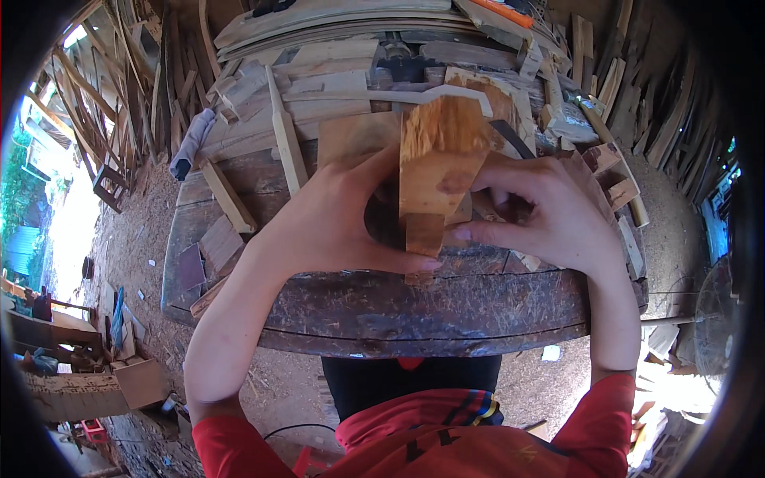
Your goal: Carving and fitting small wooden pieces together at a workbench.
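Observation:
A pale wooden block [438,171] with a rough, tapering top and a narrower lower end stands raised over the workbench [382,319], in front of me. My left hand [339,211] curves round it from the left, its thumb pressed to the lower end and its fingertips hidden behind the wood. From the right, my right hand [546,207] grips the same block, with the thumb tip at its side and the fingers bent behind it. A flat square wooden piece [358,137] shows just past my left hand. Whether the block touches the bench is hidden.
A long tapered stick [285,139] and a short batten [229,195] lie left of my hands. Stacked boards [335,48] cover the bench's far side. Offcuts [617,191] sit at its right edge. A grey rolled cloth [192,142] lies at the left edge. A fan [717,319] stands right.

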`<state>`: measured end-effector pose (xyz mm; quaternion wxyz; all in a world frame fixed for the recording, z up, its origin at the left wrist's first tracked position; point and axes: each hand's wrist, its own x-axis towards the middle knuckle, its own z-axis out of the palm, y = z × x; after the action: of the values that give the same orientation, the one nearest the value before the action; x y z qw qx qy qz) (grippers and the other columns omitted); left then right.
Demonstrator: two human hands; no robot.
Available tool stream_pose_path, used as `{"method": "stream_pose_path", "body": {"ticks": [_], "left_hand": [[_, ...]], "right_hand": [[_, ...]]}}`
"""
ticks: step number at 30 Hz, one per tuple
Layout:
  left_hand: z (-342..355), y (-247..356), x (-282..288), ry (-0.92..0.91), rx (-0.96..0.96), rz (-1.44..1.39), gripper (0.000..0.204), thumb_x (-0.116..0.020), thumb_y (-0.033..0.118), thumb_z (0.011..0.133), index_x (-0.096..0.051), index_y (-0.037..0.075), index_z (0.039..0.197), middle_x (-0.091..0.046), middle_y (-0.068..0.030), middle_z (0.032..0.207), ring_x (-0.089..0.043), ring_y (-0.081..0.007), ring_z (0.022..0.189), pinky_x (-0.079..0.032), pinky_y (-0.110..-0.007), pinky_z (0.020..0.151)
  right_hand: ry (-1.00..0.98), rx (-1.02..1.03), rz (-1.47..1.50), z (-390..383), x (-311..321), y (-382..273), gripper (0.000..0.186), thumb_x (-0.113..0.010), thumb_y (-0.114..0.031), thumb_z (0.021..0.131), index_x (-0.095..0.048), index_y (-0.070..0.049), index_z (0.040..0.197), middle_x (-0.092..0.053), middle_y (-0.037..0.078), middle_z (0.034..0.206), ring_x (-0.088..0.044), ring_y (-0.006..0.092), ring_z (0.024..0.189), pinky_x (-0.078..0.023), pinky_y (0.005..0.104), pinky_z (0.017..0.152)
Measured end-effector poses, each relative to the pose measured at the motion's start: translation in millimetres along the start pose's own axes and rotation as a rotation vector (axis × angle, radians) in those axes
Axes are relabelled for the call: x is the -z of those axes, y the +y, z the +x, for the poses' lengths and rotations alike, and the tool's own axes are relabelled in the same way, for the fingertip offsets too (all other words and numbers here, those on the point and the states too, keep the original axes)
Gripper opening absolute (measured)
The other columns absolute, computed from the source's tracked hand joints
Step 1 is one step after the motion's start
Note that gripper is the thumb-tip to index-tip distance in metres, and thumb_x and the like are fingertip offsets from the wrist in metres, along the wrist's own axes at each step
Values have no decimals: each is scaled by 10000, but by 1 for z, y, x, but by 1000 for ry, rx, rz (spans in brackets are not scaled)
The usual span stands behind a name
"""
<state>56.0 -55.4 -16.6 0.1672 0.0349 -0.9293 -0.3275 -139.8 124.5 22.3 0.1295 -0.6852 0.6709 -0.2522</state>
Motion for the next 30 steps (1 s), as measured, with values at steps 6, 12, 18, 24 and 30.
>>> {"method": "stream_pose_path", "body": {"ticks": [6, 12, 18, 24, 30], "left_hand": [[-1, -4, -2, -32, 20, 19, 998, -935, 436, 619, -506, -10, 1402, -691, -209, 1120, -678, -400, 1053, -540, -456, 915], [1, 2, -1, -49, 47, -7, 1038, -931, 437, 626, -466, -10, 1439, -689, -218, 1136, -672, -409, 1070, -538, -450, 919], [-2, 0, 0, -40, 23, 40, 1053, -921, 437, 641, -438, -38, 1447, -670, -250, 1149, -662, -427, 1073, -536, -460, 922], [-2, -3, -4, 8, -25, 59, 935, -931, 465, 628, -542, -9, 1333, -677, -214, 1148, -664, -394, 1083, -528, -452, 946], [-4, -3, -6, 24, 7, 100, 864, -942, 498, 610, -632, 27, 1265, -672, -181, 1208, -643, -379, 1141, -497, -449, 1005]], "right_hand": [[31, 43, -22, -1, -5, 6, 395, -809, -373, 840, -688, -28, 991, -653, 127, 723, -653, 264, 610, -473, 348, 556], [80, 94, -61, -2, -6, 8, 458, -836, -406, 800, -697, -50, 1052, -633, 91, 719, -620, 247, 601, -462, 339, 555], [233, 110, -36, -1, -13, -1, 603, -899, -368, 730, -676, -60, 1198, -560, 11, 721, -527, 135, 616, -423, 273, 574], [320, 49, 193, -4, -20, -12, 706, -914, -250, 733, -592, 0, 1309, -579, -38, 806, -480, 48, 677, -388, 203, 615], [338, -4, 308, -5, -25, -9, 653, -885, -177, 783, -574, 0, 1329, -626, -24, 923, -473, 37, 697, -384, 190, 625]]}}
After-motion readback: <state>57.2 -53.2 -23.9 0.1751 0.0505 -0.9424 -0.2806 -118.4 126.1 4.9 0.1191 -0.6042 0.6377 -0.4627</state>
